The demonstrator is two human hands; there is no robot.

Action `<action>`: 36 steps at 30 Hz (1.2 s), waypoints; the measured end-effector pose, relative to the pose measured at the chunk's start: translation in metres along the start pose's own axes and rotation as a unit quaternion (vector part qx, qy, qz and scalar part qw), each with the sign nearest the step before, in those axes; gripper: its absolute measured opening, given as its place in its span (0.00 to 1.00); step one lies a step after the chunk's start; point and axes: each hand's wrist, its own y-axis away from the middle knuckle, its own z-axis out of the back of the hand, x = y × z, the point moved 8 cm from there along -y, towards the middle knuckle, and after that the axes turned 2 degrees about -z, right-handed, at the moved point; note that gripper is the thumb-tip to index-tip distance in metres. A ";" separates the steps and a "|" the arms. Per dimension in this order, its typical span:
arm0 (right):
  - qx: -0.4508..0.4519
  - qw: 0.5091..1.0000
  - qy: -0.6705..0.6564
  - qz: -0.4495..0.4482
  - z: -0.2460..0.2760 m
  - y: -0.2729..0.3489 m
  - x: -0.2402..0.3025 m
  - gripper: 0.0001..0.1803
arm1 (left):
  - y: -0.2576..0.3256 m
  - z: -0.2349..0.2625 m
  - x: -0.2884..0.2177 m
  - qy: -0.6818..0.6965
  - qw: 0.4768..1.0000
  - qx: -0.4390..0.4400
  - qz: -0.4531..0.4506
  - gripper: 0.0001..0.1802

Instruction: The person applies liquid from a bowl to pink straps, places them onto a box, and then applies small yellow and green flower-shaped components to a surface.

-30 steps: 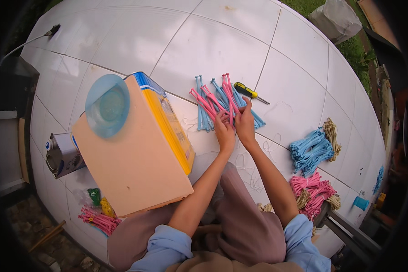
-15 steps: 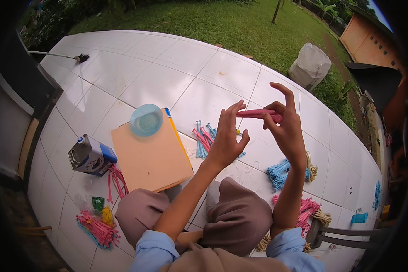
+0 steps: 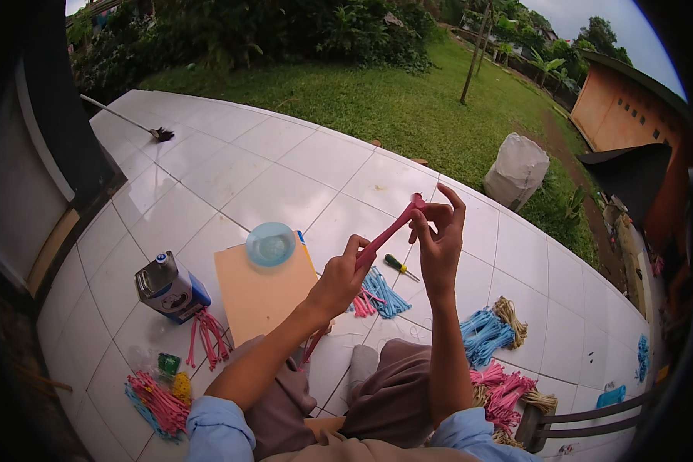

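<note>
A long pink flexible strip (image 3: 393, 230) is held up slantwise between my hands. My left hand (image 3: 333, 283) is closed round its lower part. My right hand (image 3: 440, 245) pinches close to the strip's upper end, which has a round, flared tip. Below the left wrist dangles a thin pink piece (image 3: 313, 346); whether it belongs to the same strip I cannot tell. On the tiles behind the hands lie a screwdriver (image 3: 397, 266) with a green and yellow handle and a small pile of light blue strips (image 3: 390, 299) with pink ones.
A tan board (image 3: 246, 281) bears a translucent blue bowl (image 3: 270, 245). Left of it stands a metal can (image 3: 172, 289). Pink bundles (image 3: 160, 400) lie at lower left; blue (image 3: 485, 336), pink (image 3: 507, 394) and beige bundles (image 3: 510, 319) at right. A white sack (image 3: 517, 171) stands on the grass.
My left hand has moved down and left and closed round the strip, which now slants instead of lying level. The right hand has shifted slightly left and down. The view has tilted up.
</note>
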 end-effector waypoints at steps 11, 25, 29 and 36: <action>0.212 0.943 -0.147 -0.212 -0.083 0.075 -0.048 0.26 | 0.010 -0.009 0.013 0.268 0.957 -0.004 0.108 0.32; 0.184 0.977 -0.038 -0.098 -0.075 0.067 -0.037 0.35 | -0.002 0.024 0.011 0.228 0.973 -0.038 -0.001 0.26; 0.191 0.974 -0.004 -0.122 -0.070 0.059 -0.036 0.36 | -0.001 0.036 0.005 0.122 0.992 -0.011 -0.037 0.20; 0.111 0.972 -0.156 -0.139 -0.054 0.048 -0.039 0.41 | 0.006 0.091 0.018 0.285 0.934 -0.214 -0.037 0.16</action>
